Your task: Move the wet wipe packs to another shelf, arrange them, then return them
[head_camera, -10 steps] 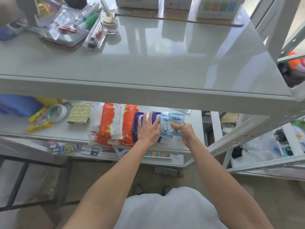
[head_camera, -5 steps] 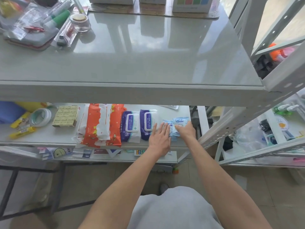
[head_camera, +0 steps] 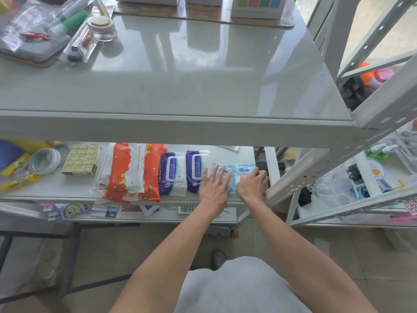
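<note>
On the middle shelf (head_camera: 67,190) the wet wipe packs lie in a row. From the left come orange-and-white packs (head_camera: 130,175), two purple packs with white lids (head_camera: 173,175) (head_camera: 197,168), then two small light blue packs (head_camera: 225,171) (head_camera: 244,169). My left hand (head_camera: 214,186) lies flat with fingers spread on the left small blue pack. My right hand (head_camera: 252,185) rests with bent fingers on the right small blue pack, close to the shelf's right post.
Tape rolls (head_camera: 45,161), a yellow box of small items (head_camera: 81,159) and yellow tubes (head_camera: 15,180) sit at the shelf's left. The top shelf (head_camera: 180,86) holds bagged markers, a jar and boxes at the back. A second rack (head_camera: 372,177) stands at the right.
My left hand slid right, off the purple packs, onto the left small blue pack. My right hand stayed on the right blue pack. The view shifted left a little.
</note>
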Tool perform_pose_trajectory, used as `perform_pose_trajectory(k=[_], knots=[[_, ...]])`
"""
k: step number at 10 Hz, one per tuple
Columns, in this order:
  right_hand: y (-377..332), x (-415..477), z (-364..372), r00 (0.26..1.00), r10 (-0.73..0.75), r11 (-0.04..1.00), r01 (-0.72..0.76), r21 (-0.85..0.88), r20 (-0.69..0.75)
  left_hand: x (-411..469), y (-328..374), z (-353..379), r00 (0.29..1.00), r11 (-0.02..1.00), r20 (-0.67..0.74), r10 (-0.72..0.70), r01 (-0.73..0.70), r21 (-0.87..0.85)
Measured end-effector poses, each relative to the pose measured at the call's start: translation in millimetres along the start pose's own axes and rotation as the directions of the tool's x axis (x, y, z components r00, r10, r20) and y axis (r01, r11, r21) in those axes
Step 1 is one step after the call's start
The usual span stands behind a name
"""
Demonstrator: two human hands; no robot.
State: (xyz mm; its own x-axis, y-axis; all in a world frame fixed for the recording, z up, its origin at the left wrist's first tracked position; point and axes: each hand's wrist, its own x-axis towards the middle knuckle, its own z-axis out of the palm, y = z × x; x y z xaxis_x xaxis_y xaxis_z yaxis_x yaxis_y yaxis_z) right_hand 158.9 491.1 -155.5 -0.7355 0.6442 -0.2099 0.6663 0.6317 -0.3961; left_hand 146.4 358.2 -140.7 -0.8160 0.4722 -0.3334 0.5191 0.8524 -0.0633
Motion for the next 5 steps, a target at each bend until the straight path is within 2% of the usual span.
perform_pose_trajectory(k=[1, 2, 3, 5], knots=[[2, 0, 2, 0.997, -0.071, 0.992, 0.071, -0.107, 0.003, 8, -2, -3, 0.999, 1.0, 0.03, -0.018, 0.017, 0.024], [1, -1, 2, 0.996, -0.076, 0.993, 0.079, -0.084, 0.037, 15, -7, -6, 1.0, 1.0, 0.027, 0.007, -0.007, -0.004], [-3, -12, -6, 0.992, -0.055, 0.998, 0.059, -0.034, 0.115, 12, -10, -10, 0.998, 0.997, 0.055, 0.028, -0.024, -0.077], [-19, -25, -28, 0.965, -0.193, 0.977, 0.206, -0.056, 0.175, 1, -20, -32, 0.995, 0.956, 0.073, 0.066, -0.042, -0.289]])
